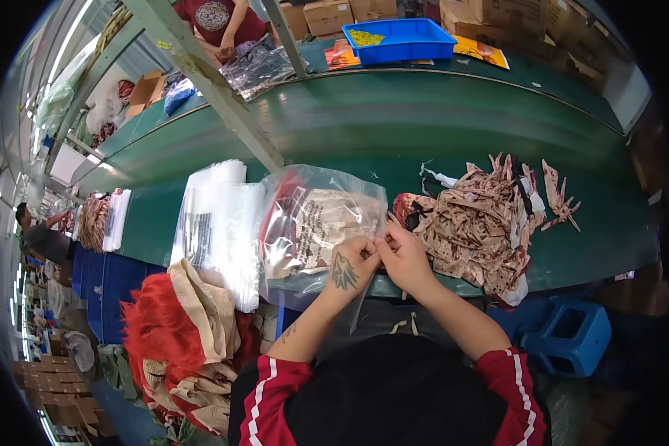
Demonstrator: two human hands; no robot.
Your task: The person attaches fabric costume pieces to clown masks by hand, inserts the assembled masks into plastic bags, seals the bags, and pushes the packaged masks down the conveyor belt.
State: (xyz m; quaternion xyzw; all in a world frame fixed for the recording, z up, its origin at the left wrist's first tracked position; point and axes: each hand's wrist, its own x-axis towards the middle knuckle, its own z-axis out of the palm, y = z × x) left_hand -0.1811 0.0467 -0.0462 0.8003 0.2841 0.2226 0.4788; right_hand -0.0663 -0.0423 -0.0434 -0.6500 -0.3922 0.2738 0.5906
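A clear plastic bag (pixel 278 260) with printed text lies in front of me, holding a folded beige and red fabric item (pixel 327 215). My left hand (pixel 353 266), with a dark tattoo on its back, pinches the bag's right-hand edge. Close beside it, my right hand (pixel 404 259) has its fingers closed on that same edge. The fingertips of both hands nearly touch, so the exact grip is partly hidden. Right of the hands is a heap of blotchy beige and red-brown glove-like pieces (pixel 476 215).
A stack of flat clear bags (pixel 215 230) lies left of the filled bag. Red fur and beige fabric pieces (pixel 163 320) hang lower left. A blue stool (pixel 569 338) stands lower right. Across the green bench are a blue tray (pixel 401 52) and another person (pixel 219 22).
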